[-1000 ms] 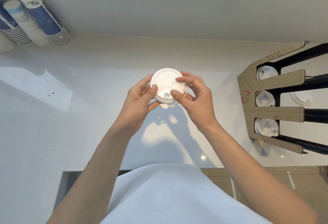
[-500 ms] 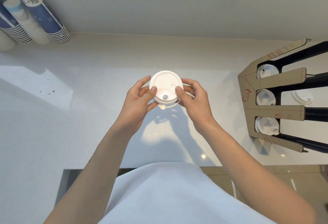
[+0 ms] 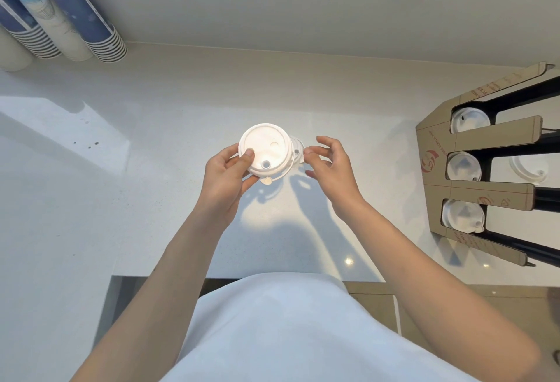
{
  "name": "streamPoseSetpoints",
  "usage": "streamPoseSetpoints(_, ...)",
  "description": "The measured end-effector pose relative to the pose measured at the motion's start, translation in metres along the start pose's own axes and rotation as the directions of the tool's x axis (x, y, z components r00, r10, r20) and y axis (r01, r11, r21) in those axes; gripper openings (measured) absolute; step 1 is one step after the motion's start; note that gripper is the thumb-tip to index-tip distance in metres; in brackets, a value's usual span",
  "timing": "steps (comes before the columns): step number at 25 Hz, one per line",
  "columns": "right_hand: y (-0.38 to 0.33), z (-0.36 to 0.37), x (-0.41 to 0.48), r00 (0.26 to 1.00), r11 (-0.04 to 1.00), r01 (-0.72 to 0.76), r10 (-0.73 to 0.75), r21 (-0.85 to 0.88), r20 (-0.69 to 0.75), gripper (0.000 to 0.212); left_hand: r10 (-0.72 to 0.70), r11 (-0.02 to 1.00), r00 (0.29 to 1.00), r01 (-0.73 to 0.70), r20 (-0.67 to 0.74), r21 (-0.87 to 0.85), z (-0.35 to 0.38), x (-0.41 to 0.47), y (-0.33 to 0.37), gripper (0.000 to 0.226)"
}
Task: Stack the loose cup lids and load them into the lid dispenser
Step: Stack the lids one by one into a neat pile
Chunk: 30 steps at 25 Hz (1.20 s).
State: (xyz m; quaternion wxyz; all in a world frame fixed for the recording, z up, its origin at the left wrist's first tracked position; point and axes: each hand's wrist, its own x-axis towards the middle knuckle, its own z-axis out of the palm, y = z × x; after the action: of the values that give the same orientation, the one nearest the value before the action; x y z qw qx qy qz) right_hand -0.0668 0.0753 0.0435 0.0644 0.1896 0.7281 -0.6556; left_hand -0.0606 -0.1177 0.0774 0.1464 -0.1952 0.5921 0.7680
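My left hand (image 3: 225,174) holds a small stack of white cup lids (image 3: 264,148) above the middle of the white counter, thumb on the top lid. A further lid (image 3: 298,149) shows just right of and behind the stack; whether it lies on the counter I cannot tell. My right hand (image 3: 328,163) hovers beside it with fingers spread, holding nothing. The cardboard lid dispenser (image 3: 472,145) stands at the right, with three slots that each show white lids.
Sleeves of blue-and-white paper cups (image 3: 75,15) lean at the back left against the wall. A loose lid (image 3: 528,168) lies behind the dispenser. The counter's front edge (image 3: 272,275) runs just before my body.
My right hand has let go of the lid stack and drawn off to the right with fingers spread. The left hand alone now holds the stack, shifted slightly left.
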Motion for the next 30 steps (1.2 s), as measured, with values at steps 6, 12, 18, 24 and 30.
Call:
streamPoseSetpoints(6, 0.035, 0.005, 0.043, 0.999, 0.949, -0.033, 0.036, -0.312, 0.001, 0.058, -0.023, 0.999, 0.996, 0.021, -0.082, -0.025, -0.009, 0.001, -0.003, 0.037)
streamPoseSetpoints(12, 0.059, 0.027, 0.079, 0.991, 0.788, 0.077, 0.006, -0.61, 0.134, 0.07, -0.02, 1.0, 0.993, 0.018, -0.115, -0.018, -0.017, 0.003, 0.0, 0.038)
streamPoseSetpoints(18, 0.059, 0.042, 0.108, 0.976, 0.567, 0.183, -0.004, -0.803, 0.22, 0.085, -0.022, 1.0, 0.993, 0.022, -0.115, -0.001, -0.02, 0.003, 0.008, 0.037)
streamPoseSetpoints(24, 0.061, 0.043, 0.115, 0.96, 0.465, 0.239, 0.019, -0.852, 0.279, 0.075, -0.025, 1.0, 0.99, 0.023, -0.137, -0.017, -0.021, 0.002, 0.012, 0.036)
streamPoseSetpoints(30, 0.064, 0.042, 0.104, 0.966, 0.488, 0.235, -0.024, -0.84, 0.256, 0.072, -0.026, 0.999, 0.991, 0.022, -0.132, -0.035, -0.022, 0.002, 0.011, 0.038)
